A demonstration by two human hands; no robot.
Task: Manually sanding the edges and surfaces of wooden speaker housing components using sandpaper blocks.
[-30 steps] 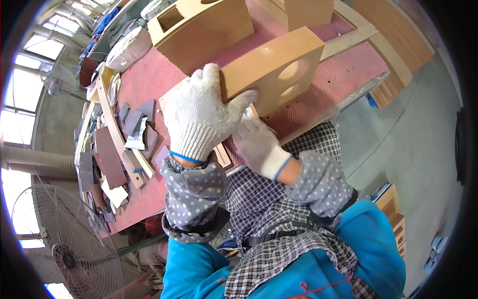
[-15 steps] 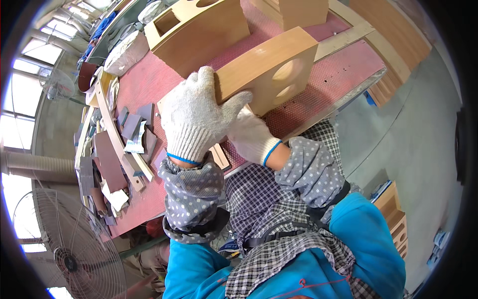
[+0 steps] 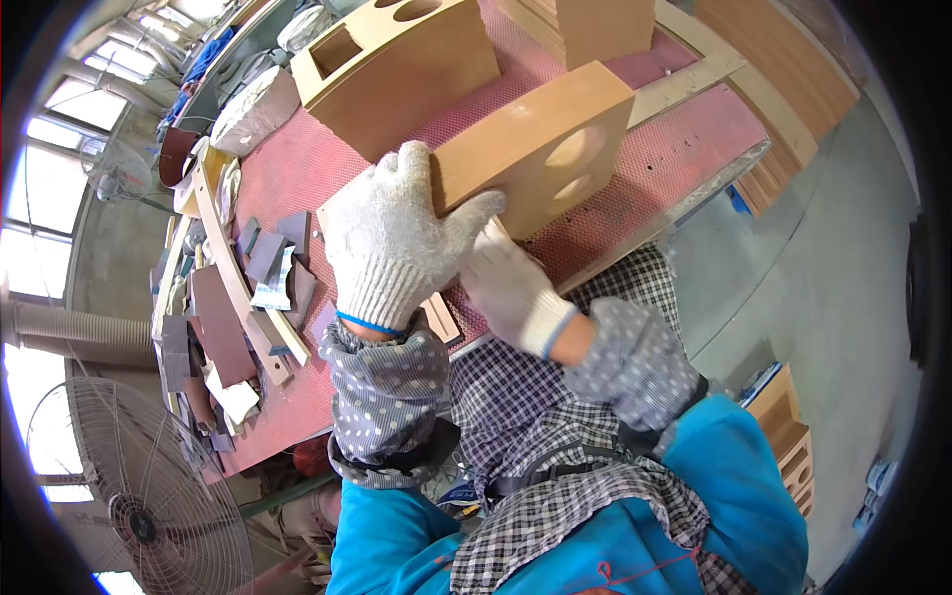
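Observation:
A light wooden box (image 3: pixel 535 124) with round holes in its side stands tilted on the red table mat. My left hand (image 3: pixel 392 233), in a white knitted glove, grips the near left end of this box, its thumb spread along the holed side. Just right of it and lower, my gloved right hand (image 3: pixel 511 293) is bent against the same end of the box. Its fingers are pressed together and partly hidden, so what they hold, if anything, does not show. A small slotted wooden piece (image 3: pixel 440 317) lies below my left hand.
Behind stands another holed wooden box (image 3: pixel 402 74), with a further wooden piece (image 3: pixel 605 30) to its right. Sandpaper pieces (image 3: pixel 220 317) and wooden strips (image 3: pixel 233 263) pile up at the left. A large fan (image 3: pixel 139 521) stands lower left. The table's edge (image 3: pixel 684 208) runs at the right.
My right hand has shifted slightly down and right, its forearm turning with it, and looks a little blurred. The held box and my left hand have dropped a little in the picture.

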